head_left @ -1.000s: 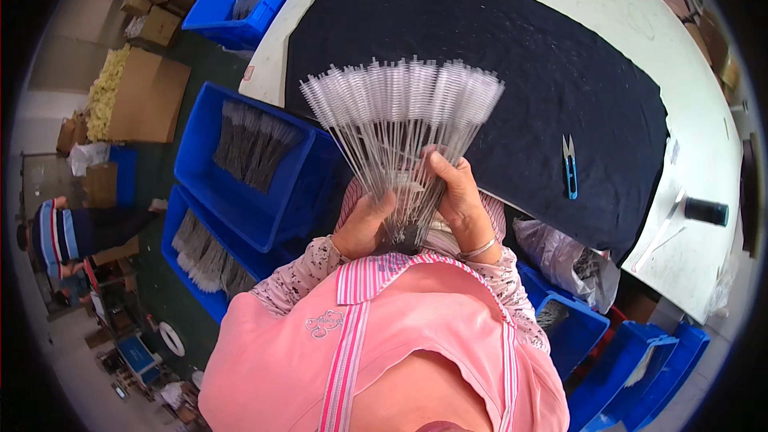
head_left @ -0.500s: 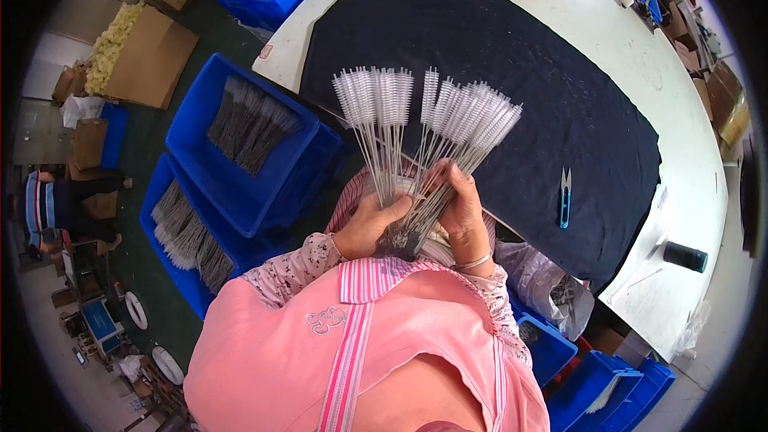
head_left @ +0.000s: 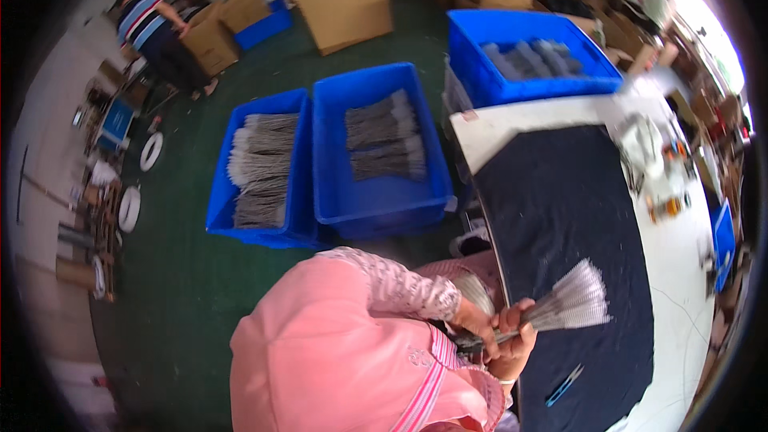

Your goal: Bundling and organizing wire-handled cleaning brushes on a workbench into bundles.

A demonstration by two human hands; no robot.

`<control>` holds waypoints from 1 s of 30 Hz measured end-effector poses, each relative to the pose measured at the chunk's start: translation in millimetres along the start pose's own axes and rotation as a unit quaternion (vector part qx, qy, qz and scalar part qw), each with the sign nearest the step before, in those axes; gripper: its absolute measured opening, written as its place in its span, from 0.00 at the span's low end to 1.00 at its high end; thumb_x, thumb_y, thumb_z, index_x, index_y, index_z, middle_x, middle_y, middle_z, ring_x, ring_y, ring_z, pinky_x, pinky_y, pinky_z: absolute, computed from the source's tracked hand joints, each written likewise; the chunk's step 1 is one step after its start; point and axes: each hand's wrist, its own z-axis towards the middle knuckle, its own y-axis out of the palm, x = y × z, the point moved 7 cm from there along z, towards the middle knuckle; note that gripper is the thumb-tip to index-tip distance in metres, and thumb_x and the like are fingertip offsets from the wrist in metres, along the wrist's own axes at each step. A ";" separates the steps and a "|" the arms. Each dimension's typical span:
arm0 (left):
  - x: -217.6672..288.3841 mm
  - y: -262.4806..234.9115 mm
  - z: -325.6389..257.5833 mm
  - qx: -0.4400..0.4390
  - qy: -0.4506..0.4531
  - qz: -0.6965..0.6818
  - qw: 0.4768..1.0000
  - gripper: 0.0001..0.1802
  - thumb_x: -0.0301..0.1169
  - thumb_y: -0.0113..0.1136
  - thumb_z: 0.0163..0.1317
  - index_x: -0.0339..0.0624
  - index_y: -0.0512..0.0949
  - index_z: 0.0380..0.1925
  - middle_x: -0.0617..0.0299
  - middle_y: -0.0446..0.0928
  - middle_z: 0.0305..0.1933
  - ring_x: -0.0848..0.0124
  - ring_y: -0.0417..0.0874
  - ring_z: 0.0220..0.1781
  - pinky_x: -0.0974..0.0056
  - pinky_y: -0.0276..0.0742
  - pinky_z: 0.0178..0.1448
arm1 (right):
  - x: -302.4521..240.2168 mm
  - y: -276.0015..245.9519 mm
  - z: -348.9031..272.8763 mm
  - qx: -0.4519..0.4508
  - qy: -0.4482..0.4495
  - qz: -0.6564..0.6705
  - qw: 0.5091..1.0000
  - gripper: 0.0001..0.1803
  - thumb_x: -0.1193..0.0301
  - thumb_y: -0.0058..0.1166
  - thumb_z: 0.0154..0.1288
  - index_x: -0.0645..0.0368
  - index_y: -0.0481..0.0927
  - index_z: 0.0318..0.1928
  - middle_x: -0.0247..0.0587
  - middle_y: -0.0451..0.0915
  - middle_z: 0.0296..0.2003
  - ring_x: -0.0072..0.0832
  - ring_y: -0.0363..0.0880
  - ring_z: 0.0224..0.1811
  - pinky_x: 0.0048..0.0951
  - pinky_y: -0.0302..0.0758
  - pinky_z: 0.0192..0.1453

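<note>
Both of my hands grip one bundle of thin wire brushes [head_left: 570,305] by the stems. The white bristle ends fan out to the right over the black mat [head_left: 560,208]. My left hand [head_left: 478,320], in a patterned sleeve, holds the stems from the upper side. Just below it, my right hand [head_left: 517,347], with a bracelet at the wrist, closes around the same stems. The dark stem ends stick out toward my pink apron [head_left: 336,352].
Three blue bins of brushes stand on the green floor: one [head_left: 376,152] beside the table, one [head_left: 260,168] left of it, one [head_left: 528,56] farther back. Blue snips [head_left: 564,386] lie on the mat. Cardboard boxes [head_left: 344,0] and another person [head_left: 152,24] are at the back.
The view has swung left toward the bins on the floor. The brush bundle has dropped from upright to lying sideways, and its fan has closed up.
</note>
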 end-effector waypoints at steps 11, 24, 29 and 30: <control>33.7 -4.2 -2.8 0.070 0.069 0.010 0.995 0.10 0.34 0.62 0.55 0.41 0.75 0.30 0.66 0.72 0.22 0.76 0.74 0.25 0.71 0.70 0.30 | -23.3 1.8 20.9 -0.001 -0.045 -0.008 0.999 0.22 0.67 0.55 0.59 0.64 0.66 0.51 0.34 0.71 0.23 0.25 0.70 0.23 0.28 0.70 0.27; 202.6 -126.6 -71.7 0.436 0.089 0.294 0.846 0.19 0.40 0.66 0.49 0.36 0.76 0.31 0.61 0.76 0.24 0.73 0.77 0.22 0.67 0.72 0.27 | -72.7 -105.6 -71.8 0.463 -0.232 -0.391 0.761 0.14 0.69 0.54 0.64 0.66 0.76 0.45 0.38 0.80 0.33 0.22 0.77 0.35 0.24 0.75 0.42; 312.8 -183.7 -53.6 0.560 0.094 0.578 0.586 0.34 0.48 0.69 0.43 0.32 0.74 0.43 0.41 0.78 0.41 0.50 0.79 0.47 0.54 0.74 0.50 | -88.6 -99.8 -130.4 0.517 -0.227 -0.692 0.449 0.17 0.68 0.63 0.53 0.63 0.76 0.42 0.46 0.77 0.41 0.43 0.72 0.47 0.38 0.68 0.53; 334.1 -183.4 -47.3 0.574 0.088 0.605 0.545 0.35 0.49 0.70 0.42 0.32 0.74 0.44 0.41 0.78 0.42 0.48 0.78 0.47 0.53 0.74 0.50 | -93.6 -96.9 -136.4 0.508 -0.223 -0.721 0.414 0.20 0.65 0.63 0.51 0.63 0.76 0.42 0.44 0.77 0.42 0.43 0.72 0.49 0.39 0.65 0.56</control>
